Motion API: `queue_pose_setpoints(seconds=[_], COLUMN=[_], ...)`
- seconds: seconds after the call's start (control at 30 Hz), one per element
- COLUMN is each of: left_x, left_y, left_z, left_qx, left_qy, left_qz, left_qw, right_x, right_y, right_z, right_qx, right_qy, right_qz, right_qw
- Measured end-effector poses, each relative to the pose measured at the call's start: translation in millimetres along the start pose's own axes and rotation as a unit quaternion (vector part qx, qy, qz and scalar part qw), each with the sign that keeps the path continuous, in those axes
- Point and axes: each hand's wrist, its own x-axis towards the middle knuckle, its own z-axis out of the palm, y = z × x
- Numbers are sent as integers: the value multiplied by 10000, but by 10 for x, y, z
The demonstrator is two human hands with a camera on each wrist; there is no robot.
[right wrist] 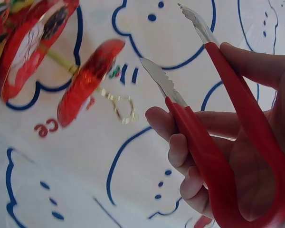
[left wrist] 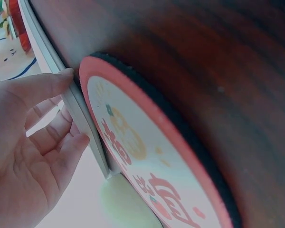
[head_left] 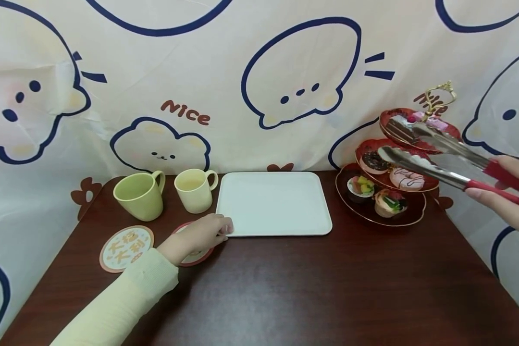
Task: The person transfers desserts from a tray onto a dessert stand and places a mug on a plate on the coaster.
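At the near left corner of a white rectangular tray (head_left: 274, 204), my left hand (head_left: 205, 231) pinches the rim. In the left wrist view the thumb and curled fingers (left wrist: 76, 147) lie along the tray's edge (left wrist: 83, 111). My right hand (head_left: 514, 192) grips metal tongs with red handles (right wrist: 199, 147), raised at the right. Their arms are spread apart with nothing between the tips. In the head view the tongs overlap a three-tier red dessert stand (head_left: 411, 221) holding doughnuts (head_left: 408, 179), cupcakes (head_left: 389, 204) and cake slices (head_left: 401, 129).
Left of the tray stand a large green mug (head_left: 138, 197) and a smaller pale yellow mug (head_left: 193, 192). A round coaster (head_left: 127, 247) lies before them; a red-rimmed coaster (left wrist: 133, 123) sits under my left wrist. A patterned cloth (head_left: 190, 57) hangs behind the brown table (head_left: 285, 288).
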Motion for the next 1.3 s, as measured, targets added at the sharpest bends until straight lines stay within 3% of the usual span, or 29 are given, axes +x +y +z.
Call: queue_pose_setpoints(seconds=[0.1,0.23,0.43,0.83,1.3], left_x=[-4,-4,-3,-11,-19], left_y=[4,2,-3,22,8], left_z=[-15,-13,-9,-7,9], left_qx=[-13,-13,-11,24,101], left_qy=[-19,-37,-44,12,87], left_qz=[-21,-14,-32,76,80], left_qw=[10000,10000,10000,10000,9999], right_x=[42,120,240,479,650], right_y=[-177,-357,-482,-743,-1149], right_z=[2,62,210,720,1514], right_qx=[-421,-1066,-850,361,749], right_qy=[-530,-1160,-1869,-2112,-2318], right_qz=[-236,-459,-551,-1067,-1366], right_qw=[9974,9864,9771,9709,9602])
